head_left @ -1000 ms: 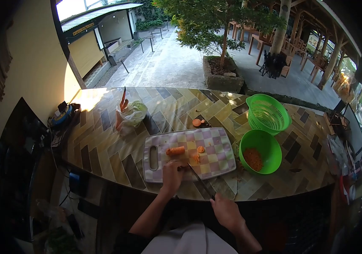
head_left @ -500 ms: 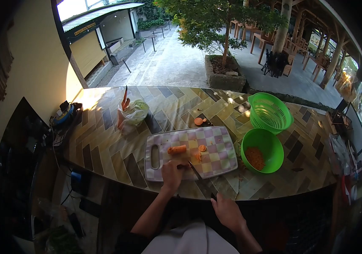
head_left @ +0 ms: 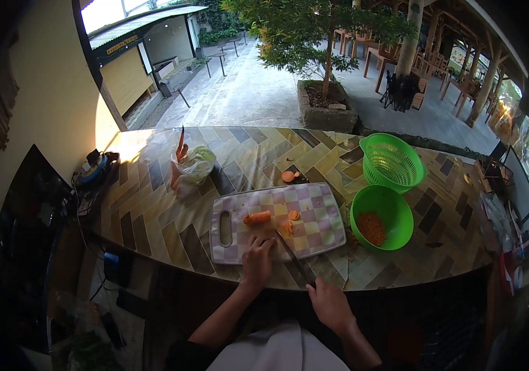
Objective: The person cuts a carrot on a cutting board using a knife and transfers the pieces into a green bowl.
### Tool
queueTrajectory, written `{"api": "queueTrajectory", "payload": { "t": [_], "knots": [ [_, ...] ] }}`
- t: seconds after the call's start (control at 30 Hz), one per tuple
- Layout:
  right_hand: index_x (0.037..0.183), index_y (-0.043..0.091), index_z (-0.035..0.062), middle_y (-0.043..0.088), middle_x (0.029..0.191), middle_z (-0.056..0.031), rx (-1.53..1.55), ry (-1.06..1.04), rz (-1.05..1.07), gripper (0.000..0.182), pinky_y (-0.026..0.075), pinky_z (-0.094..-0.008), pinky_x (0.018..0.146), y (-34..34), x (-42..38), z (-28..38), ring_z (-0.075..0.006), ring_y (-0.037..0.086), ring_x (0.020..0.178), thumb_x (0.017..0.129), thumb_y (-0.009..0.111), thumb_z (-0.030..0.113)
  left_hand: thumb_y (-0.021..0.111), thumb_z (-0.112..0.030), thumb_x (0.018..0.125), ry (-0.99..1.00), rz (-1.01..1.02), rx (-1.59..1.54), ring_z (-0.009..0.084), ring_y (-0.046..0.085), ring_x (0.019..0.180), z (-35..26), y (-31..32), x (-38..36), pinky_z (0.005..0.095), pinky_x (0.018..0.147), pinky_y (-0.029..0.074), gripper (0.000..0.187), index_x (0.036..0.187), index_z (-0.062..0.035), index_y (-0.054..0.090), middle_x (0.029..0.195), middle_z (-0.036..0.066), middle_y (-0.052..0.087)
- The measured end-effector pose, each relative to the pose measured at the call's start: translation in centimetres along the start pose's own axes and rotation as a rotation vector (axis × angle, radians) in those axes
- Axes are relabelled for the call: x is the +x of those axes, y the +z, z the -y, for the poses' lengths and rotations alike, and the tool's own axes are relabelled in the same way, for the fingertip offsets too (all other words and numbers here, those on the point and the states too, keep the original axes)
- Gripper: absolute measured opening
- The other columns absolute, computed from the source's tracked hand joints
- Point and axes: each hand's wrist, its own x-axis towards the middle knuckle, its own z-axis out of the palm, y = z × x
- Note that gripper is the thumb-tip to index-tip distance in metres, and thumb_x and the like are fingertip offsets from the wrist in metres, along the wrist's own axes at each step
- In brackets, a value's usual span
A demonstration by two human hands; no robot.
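Note:
My right hand (head_left: 331, 304) is closed round the handle of a knife (head_left: 296, 260) below the board's front edge. Its blade slants up and left over a checked cutting board (head_left: 320, 238). My left hand (head_left: 256, 260) rests on the board's near side with curled fingers, close to the blade's tip. Whatever lies under those fingertips is hidden. Beyond them sits a thick carrot piece (head_left: 256, 217). To its right are a carrot slice (head_left: 294, 215) and a few small orange strips (head_left: 288, 228).
Right of the board stands a green bowl (head_left: 400, 216) holding orange bits, with a green colander (head_left: 394, 162) behind it. Carrot ends (head_left: 288, 176) lie past the board. A plastic bag (head_left: 197, 166) with carrots sits back left on the patterned table (head_left: 147, 204).
My left hand has shifted slightly right and up, its fingers now covering the small dark-orange piece that showed beside them. The knife stays nearly in place, and the view has shifted slightly.

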Motion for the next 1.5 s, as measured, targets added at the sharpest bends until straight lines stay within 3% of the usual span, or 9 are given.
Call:
{"api": "queueTrajectory", "payload": {
  "t": [0.07,0.33,0.63,0.87,0.97,1.23,1.43,1.5],
  "knots": [
    [0.095,0.051,-0.0024,0.063,0.075,-0.0285,0.047,0.001,-0.017,0.033,0.047,-0.0565,0.069,-0.1,0.0,-0.2,-0.0484,0.062,0.078,0.102,0.049,0.03,0.061,-0.004,0.085,0.002,-0.001,0.016,0.0332,0.06,0.1,-0.2,0.2,-0.3,0.0416,0.086,0.05,0.021,0.102,-0.0012,0.072,0.099,0.014,0.067],
    [0.094,0.051,-0.0028,0.062,0.075,-0.0292,0.044,0.009,0.044,0.034,0.046,-0.0568,0.07,-1.1,-1.0,0.6,-0.0488,0.061,0.077,0.102,0.05,0.03,0.068,-0.005,0.081,-0.082,-0.012,-0.114,0.0317,0.064,0.09,0.1,-0.7,0.6,0.0417,0.079,0.051,0.013,0.091,-0.0022,0.075,0.088,0.014,0.07],
    [0.098,0.048,0.0006,0.066,0.073,-0.0236,-0.152,-0.019,0.026,0.029,0.054,-0.0518,0.063,0.6,-0.8,1.6,-0.0435,0.067,0.07,0.102,0.048,0.029,0.068,-0.001,0.077,-0.101,0.0,-0.135,0.0324,0.064,0.09,0.3,-0.9,0.8,0.0431,0.079,0.051,0.016,0.091,-0.0033,0.076,0.086,0.015,0.07],
    [0.095,0.05,-0.0014,0.063,0.074,-0.0265,-0.004,-0.017,-0.008,0.032,0.049,-0.056,0.068,0.3,0.7,-0.2,-0.0479,0.063,0.076,0.102,0.049,0.03,0.069,-0.002,0.077,-0.155,0.0,-0.172,0.0327,0.066,0.085,0.5,-1.2,0.8,0.0423,0.076,0.051,0.017,0.091,-0.0083,0.077,0.082,0.015,0.069],
    [0.095,0.05,-0.0011,0.064,0.073,-0.026,0.009,0.003,0.029,0.033,0.05,-0.0558,0.068,-0.5,-0.3,0.1,-0.048,0.064,0.075,0.102,0.048,0.031,0.071,-0.006,0.078,-0.124,-0.069,-0.16,0.0309,0.066,0.07,1.3,-0.3,0.8,0.0395,0.068,0.051,0.015,0.091,-0.0092,0.078,0.078,0.015,0.068],
    [0.096,0.05,-0.003,0.062,0.076,-0.0303,0.036,0.002,0.116,0.033,0.046,-0.058,0.07,-0.4,-0.5,0.1,-0.0499,0.061,0.079,0.102,0.05,0.03,0.07,-0.004,0.077,-0.139,-0.046,-0.19,0.0307,0.066,0.069,1.7,-0.4,0.9,0.0389,0.066,0.051,0.015,0.09,-0.009,0.078,0.078,0.016,0.067],
    [0.099,0.05,-0.0023,0.064,0.076,-0.0287,-0.023,0.042,0.15,0.032,0.049,-0.0571,0.07,0.0,-0.1,1.0,-0.049,0.063,0.078,0.102,0.05,0.029,0.069,0.001,0.075,-0.12,-0.037,-0.191,0.0295,0.066,0.069,1.9,-0.5,0.9,0.0371,0.067,0.052,0.019,0.09,-0.0089,0.078,0.078,0.015,0.068],
    [0.099,0.049,-0.0013,0.065,0.074,-0.0257,-0.079,-0.002,0.123,0.031,0.052,-0.0546,0.067,0.2,-0.1,1.1,-0.0454,0.066,0.076,0.102,0.049,0.029,0.069,0.001,0.075,-0.116,-0.039,-0.19,0.0292,0.066,0.069,2.2,-0.3,0.7,0.0366,0.067,0.053,0.02,0.09,-0.0083,0.077,0.079,0.015,0.068]
  ]
}}
